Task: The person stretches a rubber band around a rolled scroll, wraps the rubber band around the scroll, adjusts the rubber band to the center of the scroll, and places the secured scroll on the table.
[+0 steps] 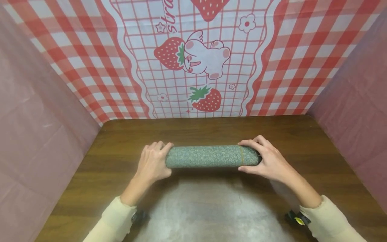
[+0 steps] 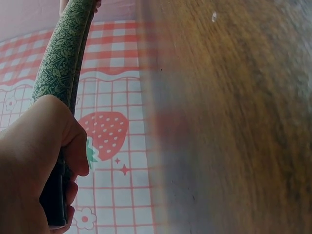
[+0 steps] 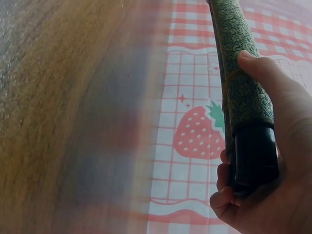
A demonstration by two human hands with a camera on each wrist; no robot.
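A long, rounded green thing with a small floral pattern (image 1: 205,156) is held level above the table; its exact kind is not clear. Near its right end a thin yellowish band goes round it. My left hand (image 1: 154,161) grips the left end, and in the left wrist view a black end part (image 2: 54,197) shows inside that hand (image 2: 29,151). The right end sits between the thumb and fingers of my right hand (image 1: 269,159). A black end piece (image 3: 256,153) lies against the right palm in the right wrist view.
Beneath is a brown wooden table (image 1: 121,134) with a bright glare at its front. A red-and-white strawberry cloth (image 1: 208,94) hangs behind it. Pink cloth (image 1: 39,134) covers the left side, and another pink sheet (image 1: 353,101) the right. Dark devices (image 1: 297,218) sit at the cuffs.
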